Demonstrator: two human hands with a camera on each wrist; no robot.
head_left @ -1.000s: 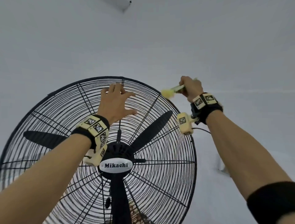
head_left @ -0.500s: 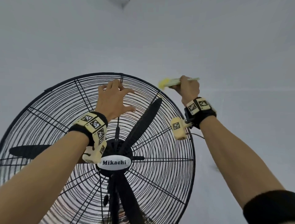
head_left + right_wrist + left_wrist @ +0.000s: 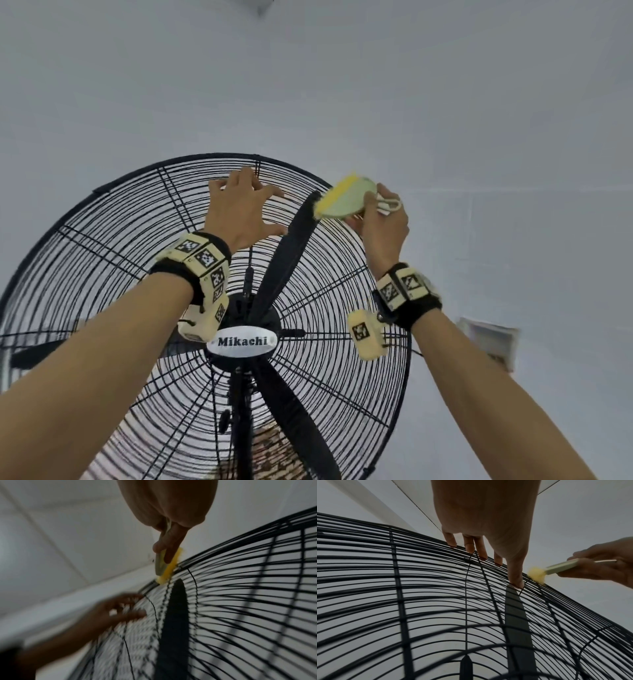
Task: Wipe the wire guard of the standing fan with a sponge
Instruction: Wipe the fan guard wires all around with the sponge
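Open air above the fan, wires and a hand below

The wall (image 3: 445,102) side above and right of the wire guard (image 3: 113,260) is open. The left hand (image 3: 239,209), fingers spread on the top wires, lies just left of the sponge (image 3: 342,198) gripped by the right hand (image 3: 385,229). The guard's close wires shut off the blade (image 3: 291,246) behind.

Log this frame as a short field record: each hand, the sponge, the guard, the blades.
left hand: fingers spread, fingertips resting on the guard's upper wires
right hand: grips the sponge
sponge: yellow edge against the wires near the top rim
wire guard: black, badge reads Mikachi
blades: black, behind the guard
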